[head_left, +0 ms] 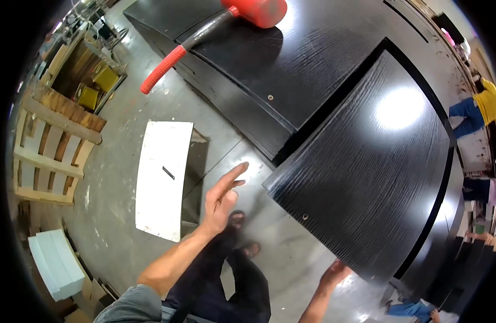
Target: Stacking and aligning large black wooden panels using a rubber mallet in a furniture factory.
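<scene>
A black wood-grain panel (355,161) with a small round metal fitting (305,217) near its near edge lies at the right, next to a large black cabinet-like piece (312,70). My right hand (335,273) is at the panel's near edge, its fingers partly hidden under it; it appears to grip that edge. My left hand (221,200) hovers left of the panel's corner, index finger stretched out, other fingers loosely bent, nothing visible in it. A red-headed mallet (261,12) with a red grip lies on the black surface at the far side.
On my left stands a white-topped stool or small table (161,183) bearing a small dark flat strip (168,173). Beyond are a wooden pallet (51,153), pale blue stacked blocks (56,264) and a cart with yellow containers (105,76). A person in yellow (487,102) is at the far right.
</scene>
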The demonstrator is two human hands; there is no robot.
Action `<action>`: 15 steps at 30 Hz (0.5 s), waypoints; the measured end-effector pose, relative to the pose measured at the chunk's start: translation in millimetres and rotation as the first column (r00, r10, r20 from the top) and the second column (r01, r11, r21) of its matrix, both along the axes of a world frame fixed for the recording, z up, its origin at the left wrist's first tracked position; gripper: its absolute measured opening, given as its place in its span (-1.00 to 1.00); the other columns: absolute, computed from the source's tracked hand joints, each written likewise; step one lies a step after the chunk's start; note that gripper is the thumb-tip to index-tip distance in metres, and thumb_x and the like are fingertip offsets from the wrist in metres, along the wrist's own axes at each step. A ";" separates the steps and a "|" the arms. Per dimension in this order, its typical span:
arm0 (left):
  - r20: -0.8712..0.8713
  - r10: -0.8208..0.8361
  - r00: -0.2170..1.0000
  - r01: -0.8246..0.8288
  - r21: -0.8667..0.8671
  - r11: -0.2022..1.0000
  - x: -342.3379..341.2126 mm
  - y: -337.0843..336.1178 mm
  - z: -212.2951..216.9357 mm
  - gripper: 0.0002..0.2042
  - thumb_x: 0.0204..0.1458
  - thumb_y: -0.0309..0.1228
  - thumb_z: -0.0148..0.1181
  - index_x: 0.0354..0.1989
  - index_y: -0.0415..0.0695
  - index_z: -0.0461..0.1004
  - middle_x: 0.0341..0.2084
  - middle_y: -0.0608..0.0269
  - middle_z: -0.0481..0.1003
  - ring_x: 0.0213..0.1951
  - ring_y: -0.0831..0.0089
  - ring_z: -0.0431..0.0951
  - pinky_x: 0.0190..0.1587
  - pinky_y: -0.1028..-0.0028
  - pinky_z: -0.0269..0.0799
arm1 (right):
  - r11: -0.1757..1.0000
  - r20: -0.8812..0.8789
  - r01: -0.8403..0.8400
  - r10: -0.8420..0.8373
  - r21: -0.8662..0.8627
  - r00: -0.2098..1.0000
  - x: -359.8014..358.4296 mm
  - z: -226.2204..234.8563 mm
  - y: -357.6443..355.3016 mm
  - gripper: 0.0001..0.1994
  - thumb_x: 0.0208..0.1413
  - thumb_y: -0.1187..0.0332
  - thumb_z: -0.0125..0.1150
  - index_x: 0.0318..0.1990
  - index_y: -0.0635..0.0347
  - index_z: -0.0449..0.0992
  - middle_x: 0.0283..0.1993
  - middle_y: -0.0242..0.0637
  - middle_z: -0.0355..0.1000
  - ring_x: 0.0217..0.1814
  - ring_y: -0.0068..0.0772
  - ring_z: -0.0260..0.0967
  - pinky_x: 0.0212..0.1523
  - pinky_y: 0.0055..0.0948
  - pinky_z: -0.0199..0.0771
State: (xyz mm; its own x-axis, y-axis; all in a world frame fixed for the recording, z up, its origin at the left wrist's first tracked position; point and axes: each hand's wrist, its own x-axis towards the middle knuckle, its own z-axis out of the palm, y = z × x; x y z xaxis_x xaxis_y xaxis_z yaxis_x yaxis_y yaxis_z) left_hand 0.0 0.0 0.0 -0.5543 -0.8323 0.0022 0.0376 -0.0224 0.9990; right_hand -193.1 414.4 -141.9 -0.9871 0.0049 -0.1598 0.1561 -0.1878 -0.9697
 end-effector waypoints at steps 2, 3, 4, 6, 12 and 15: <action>-0.188 -0.115 0.975 0.075 -0.208 0.975 -7.1 -1.2 7.9 -0.24 0.18 0.06 0.09 0.37 -0.30 0.15 0.30 -0.15 0.25 0.34 0.07 0.24 0.26 0.18 0.25 | 0.994 -0.137 -0.019 0.004 -0.111 0.991 10.5 74.9 -65.5 -0.58 0.35 0.19 -0.13 0.16 0.32 0.38 0.17 -0.23 0.37 0.19 -0.34 0.26 0.23 -0.26 0.22; -0.207 -0.202 0.957 0.141 -0.274 0.951 -15.1 -0.8 7.1 -0.13 0.11 0.11 0.16 0.41 -0.30 0.04 0.33 -0.21 0.18 0.36 0.01 0.19 0.28 0.14 0.21 | 0.980 -0.294 0.029 -0.087 -0.196 0.952 6.0 95.0 -61.5 -0.57 0.36 0.15 -0.14 0.16 0.29 0.39 0.19 -0.21 0.37 0.23 -0.33 0.25 0.27 -0.25 0.19; -0.266 -0.245 0.932 0.146 -0.342 0.928 -25.2 -0.6 3.2 -0.12 0.10 0.11 0.16 0.41 -0.31 0.04 0.33 -0.22 0.18 0.37 0.01 0.19 0.29 0.16 0.20 | 0.980 -0.414 -0.106 0.027 -0.170 0.910 -0.7 93.6 -35.3 -0.53 0.37 0.09 -0.15 0.23 0.25 0.35 0.29 -0.16 0.30 0.31 -0.29 0.19 0.35 -0.22 0.10; -0.306 -0.344 0.888 0.180 -0.456 0.871 -31.4 -10.9 -6.8 -0.07 0.01 -0.03 0.33 0.41 -0.34 0.00 0.34 -0.25 0.14 0.38 -0.01 0.16 0.34 0.19 0.13 | 0.923 -0.595 -0.335 0.164 -0.189 0.787 -1.7 88.1 -38.2 -0.43 0.37 -0.01 -0.18 0.32 0.23 0.24 0.40 -0.12 0.16 0.38 -0.23 0.13 0.44 -0.15 0.00; -0.406 -0.469 0.784 0.107 -0.655 0.748 -76.1 -27.2 -25.7 0.00 -0.18 -0.36 0.49 0.39 -0.43 -0.04 0.36 -0.30 0.08 0.39 -0.07 0.13 0.39 0.16 0.05 | 1.000 -0.801 0.026 -0.007 0.010 0.599 -15.9 66.2 -88.0 -0.40 0.37 -0.03 -0.23 0.31 0.31 0.22 0.37 -0.05 0.17 0.34 -0.11 0.18 0.37 -0.11 0.12; -0.461 -0.483 0.744 0.067 -0.669 0.740 -77.3 -31.1 -21.8 -0.09 -0.08 -0.37 0.42 0.38 -0.43 -0.01 0.35 -0.28 0.10 0.38 -0.06 0.15 0.38 0.18 0.07 | 0.992 -0.804 0.121 -0.036 0.045 0.594 -10.0 75.2 -113.8 -0.42 0.37 -0.01 -0.22 0.26 0.36 0.24 0.30 -0.01 0.21 0.31 -0.12 0.19 0.28 -0.13 0.24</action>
State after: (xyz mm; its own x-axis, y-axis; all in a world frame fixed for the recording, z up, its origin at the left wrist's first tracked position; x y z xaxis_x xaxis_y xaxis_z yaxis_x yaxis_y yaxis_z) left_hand -77.3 -31.1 -21.8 -0.4665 -0.3472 0.8135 0.6905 0.4318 0.5803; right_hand -203.1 300.6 -66.7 -0.7130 0.0603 0.6986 -0.7011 -0.0722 -0.7094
